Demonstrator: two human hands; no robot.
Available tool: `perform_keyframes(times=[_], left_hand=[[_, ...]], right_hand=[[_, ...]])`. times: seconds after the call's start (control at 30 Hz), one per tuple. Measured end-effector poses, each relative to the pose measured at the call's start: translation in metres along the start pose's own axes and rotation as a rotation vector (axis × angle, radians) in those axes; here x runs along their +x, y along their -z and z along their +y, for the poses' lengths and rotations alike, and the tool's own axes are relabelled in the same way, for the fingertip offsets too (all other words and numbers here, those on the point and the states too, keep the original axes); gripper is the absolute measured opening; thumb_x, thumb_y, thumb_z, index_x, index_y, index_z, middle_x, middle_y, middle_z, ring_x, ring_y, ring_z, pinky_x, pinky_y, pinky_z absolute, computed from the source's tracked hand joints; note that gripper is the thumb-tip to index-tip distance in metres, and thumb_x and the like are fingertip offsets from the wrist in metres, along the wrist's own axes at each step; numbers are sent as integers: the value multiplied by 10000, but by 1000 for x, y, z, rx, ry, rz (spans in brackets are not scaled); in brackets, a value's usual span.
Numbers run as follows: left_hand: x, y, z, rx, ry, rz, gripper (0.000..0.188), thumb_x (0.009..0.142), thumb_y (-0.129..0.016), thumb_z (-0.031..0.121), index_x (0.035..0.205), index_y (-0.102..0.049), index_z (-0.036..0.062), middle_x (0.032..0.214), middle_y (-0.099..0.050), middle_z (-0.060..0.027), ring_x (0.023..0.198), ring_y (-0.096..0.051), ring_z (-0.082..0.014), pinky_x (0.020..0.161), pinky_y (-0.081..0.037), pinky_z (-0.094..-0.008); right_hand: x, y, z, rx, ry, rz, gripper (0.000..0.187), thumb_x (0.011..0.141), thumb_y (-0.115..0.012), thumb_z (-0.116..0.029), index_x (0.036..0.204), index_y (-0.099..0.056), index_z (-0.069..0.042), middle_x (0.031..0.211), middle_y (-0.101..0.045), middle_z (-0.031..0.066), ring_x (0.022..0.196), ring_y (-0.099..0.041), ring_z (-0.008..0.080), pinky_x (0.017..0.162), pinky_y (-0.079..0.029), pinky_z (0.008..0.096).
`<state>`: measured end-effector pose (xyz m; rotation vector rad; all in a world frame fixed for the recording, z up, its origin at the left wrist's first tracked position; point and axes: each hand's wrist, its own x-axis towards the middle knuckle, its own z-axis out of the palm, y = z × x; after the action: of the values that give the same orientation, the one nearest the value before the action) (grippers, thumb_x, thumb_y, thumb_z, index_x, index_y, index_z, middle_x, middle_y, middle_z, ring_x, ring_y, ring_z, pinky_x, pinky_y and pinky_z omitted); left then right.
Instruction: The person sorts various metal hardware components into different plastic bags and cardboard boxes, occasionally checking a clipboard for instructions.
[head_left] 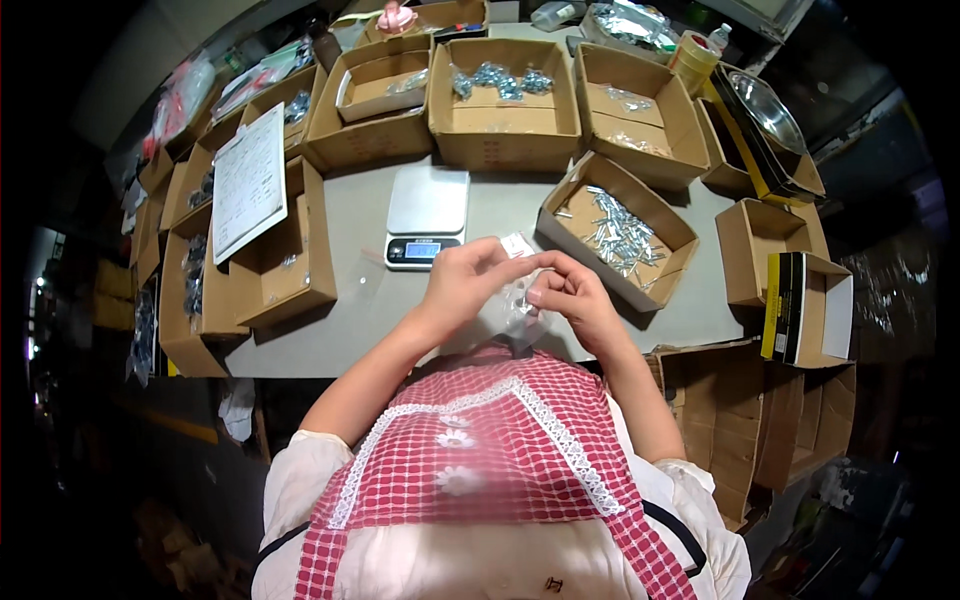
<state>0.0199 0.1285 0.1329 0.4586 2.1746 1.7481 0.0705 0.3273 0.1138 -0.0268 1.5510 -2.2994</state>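
Over the front edge of the table, both hands meet at a small clear plastic bag [517, 307]. My left hand [468, 282] has its fingers closed at the bag's upper part, by a small white label [516, 245]. Pinched against the bag's right side are the fingers of my right hand [575, 298]. A few small dark pieces seem to lie inside the bag, too small to name. Just behind my left hand stands a white digital scale [428, 205] with a lit display and a bare pan. To the right of my hands, a cardboard box [563, 235] holds many loose silver screws [620, 230].
Along the back stand cardboard boxes, one with bagged metal hardware [505, 80], another [640, 110] with small clear bags. A written sheet [250, 180] leans on a box [320, 250] at left. A yellow-and-black box [810, 310] and a tape roll [694, 60] are at right.
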Motion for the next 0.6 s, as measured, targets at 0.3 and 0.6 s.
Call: perform_keyframes(times=[0.3,0.6], left_hand=[[12,-25,3,356,-272,66,234,797,-804,177,831,-642,11,778,-593,-56,720,-548,-151,653,-452,-295],[26,-50,7,526,-521,127,354,737,-806,165,1019,-653,16,943,-621,-128,907,-592,-291,779,-482,-363]], right_hand=[[-7,36,-10,-495,395,219,385,848,-676,-108,1212,-599,-11,1110,-661,87,1086,-627,194,934,-493,338],[-12,50,-63,-1331,553,-80,490,680,-581,-38,1157,-664,-116,1236,-624,89,1350,-402,334,1161,-93,650]])
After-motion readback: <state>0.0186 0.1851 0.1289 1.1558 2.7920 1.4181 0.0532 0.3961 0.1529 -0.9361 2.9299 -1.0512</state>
